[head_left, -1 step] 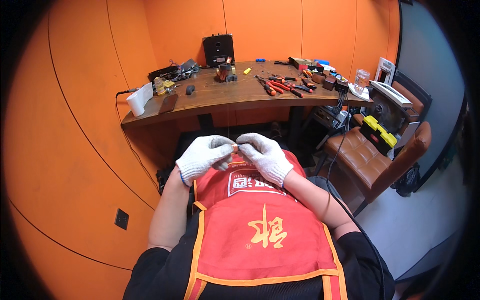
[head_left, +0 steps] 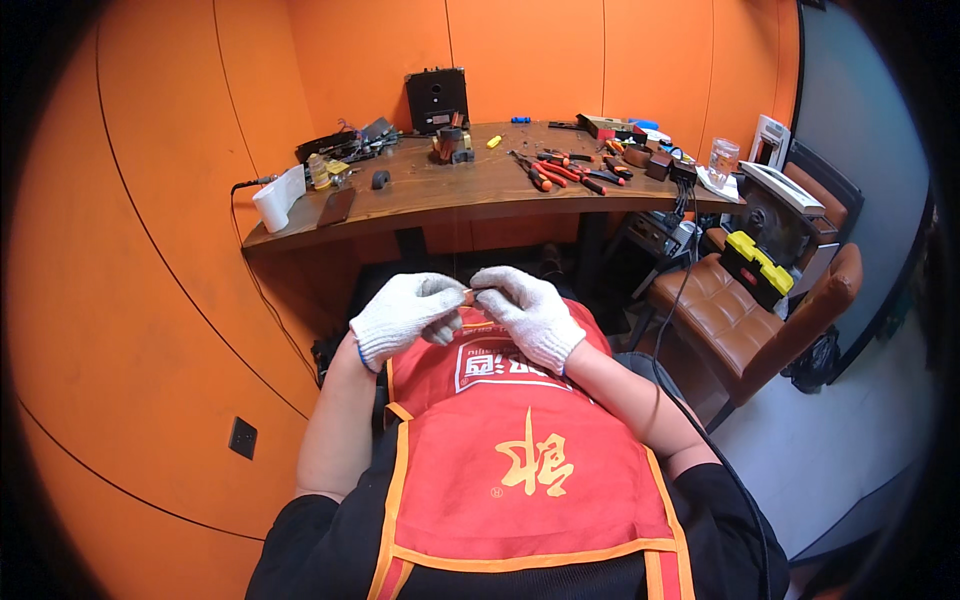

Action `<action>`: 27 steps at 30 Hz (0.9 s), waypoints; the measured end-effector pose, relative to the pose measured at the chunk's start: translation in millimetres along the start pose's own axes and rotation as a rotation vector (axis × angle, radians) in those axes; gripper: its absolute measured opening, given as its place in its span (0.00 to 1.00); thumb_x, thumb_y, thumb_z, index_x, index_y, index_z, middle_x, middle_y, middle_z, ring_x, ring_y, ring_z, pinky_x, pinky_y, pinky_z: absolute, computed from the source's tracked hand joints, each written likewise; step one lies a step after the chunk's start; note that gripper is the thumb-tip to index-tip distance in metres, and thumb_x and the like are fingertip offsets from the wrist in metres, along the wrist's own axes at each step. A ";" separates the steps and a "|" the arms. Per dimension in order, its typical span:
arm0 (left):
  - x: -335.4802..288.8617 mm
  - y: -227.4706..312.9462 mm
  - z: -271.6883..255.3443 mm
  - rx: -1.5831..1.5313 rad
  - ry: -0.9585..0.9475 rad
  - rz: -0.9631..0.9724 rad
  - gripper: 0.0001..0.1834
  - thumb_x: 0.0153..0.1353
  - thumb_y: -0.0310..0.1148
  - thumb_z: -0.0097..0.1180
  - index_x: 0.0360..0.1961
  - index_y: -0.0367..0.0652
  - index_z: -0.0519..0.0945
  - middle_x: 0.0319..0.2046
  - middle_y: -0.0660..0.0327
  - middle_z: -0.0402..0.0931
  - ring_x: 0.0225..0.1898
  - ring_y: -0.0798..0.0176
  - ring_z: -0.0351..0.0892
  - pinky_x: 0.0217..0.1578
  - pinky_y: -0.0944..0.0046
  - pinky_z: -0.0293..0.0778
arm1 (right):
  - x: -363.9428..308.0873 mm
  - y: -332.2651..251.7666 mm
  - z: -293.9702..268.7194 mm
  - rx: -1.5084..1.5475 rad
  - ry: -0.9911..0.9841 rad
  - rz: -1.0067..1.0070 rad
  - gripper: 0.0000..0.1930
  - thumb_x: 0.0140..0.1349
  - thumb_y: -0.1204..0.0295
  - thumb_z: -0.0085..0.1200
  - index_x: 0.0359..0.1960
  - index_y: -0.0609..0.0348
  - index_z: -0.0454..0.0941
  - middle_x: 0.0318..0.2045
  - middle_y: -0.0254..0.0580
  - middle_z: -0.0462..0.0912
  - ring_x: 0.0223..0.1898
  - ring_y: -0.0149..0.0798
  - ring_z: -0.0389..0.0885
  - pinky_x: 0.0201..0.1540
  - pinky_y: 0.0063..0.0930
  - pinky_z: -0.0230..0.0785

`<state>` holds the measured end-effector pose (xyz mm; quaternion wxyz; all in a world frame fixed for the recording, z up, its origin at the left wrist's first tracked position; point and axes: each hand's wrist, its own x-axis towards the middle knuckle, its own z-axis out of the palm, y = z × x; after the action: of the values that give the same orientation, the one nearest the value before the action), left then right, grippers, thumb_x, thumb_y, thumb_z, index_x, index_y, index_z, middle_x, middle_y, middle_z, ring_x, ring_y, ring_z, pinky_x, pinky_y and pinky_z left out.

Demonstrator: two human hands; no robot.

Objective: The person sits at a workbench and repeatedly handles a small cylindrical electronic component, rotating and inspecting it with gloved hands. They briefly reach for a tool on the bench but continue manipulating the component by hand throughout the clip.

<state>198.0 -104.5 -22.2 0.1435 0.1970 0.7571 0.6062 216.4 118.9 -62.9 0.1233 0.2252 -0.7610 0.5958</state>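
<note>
- Orange wall panels [head_left: 560,50] close in one long wooden desk [head_left: 450,190], which serves as the landmark for everything below.
- One person sits in front of the desk, wearing one red apron [head_left: 520,470] with orange trim and two white knit gloves.
- Both hands meet over the lap, just in front of the desk's near edge and well below its top.
- One left hand [head_left: 405,315] is curled almost closed, its fingertips pinching one small orange-brown piece [head_left: 469,297].
- One right hand [head_left: 530,312] is likewise curled, thumb and fingers nipped on the same piece from the other side; the two gloves touch there.
- What the small piece is cannot be told; it is mostly hidden by the fingers.
- On the desk's left end stands one white paper roll [head_left: 275,205], with one dark flat phone [head_left: 336,207] just beside it.
- At the desk's back edge, against the wall, stands one black box [head_left: 437,100]; one small brown part [head_left: 452,145] sits just in front of it.
- On the desk's right half lie several red-handled pliers [head_left: 560,172], at least three; an exact count cannot be told.
- To the right of the desk stands one brown leather chair [head_left: 740,310], with one yellow and black case [head_left: 758,265] lying on its seat.
</note>
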 end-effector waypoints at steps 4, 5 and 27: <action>-1.7 0.7 -4.9 0.011 -0.013 -0.038 0.19 0.74 0.40 0.59 0.55 0.34 0.83 0.35 0.59 0.86 0.31 0.70 0.84 0.35 0.69 0.81 | -0.1 -2.1 0.1 -0.098 -0.020 -0.103 0.12 0.75 0.70 0.57 0.55 0.62 0.82 0.40 0.37 0.86 0.37 0.27 0.81 0.44 0.23 0.76; -1.3 -0.1 -4.3 0.011 -0.014 -0.012 0.19 0.74 0.40 0.59 0.55 0.34 0.83 0.35 0.59 0.86 0.31 0.70 0.84 0.35 0.69 0.81 | -0.3 -2.4 -0.9 -0.043 -0.027 0.003 0.13 0.75 0.69 0.56 0.55 0.62 0.82 0.40 0.37 0.86 0.36 0.26 0.80 0.44 0.23 0.76; 9.2 -11.2 -5.5 0.043 -0.036 0.086 0.17 0.70 0.35 0.63 0.54 0.33 0.83 0.37 0.58 0.85 0.34 0.69 0.83 0.38 0.69 0.81 | -1.4 3.8 -1.8 -0.191 0.022 0.033 0.14 0.74 0.65 0.57 0.51 0.62 0.84 0.38 0.42 0.88 0.36 0.34 0.85 0.43 0.28 0.79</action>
<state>186.0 -107.0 -31.7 0.1266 0.2431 0.7580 0.5919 215.7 121.6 -66.3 0.1427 0.1933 -0.8166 0.5248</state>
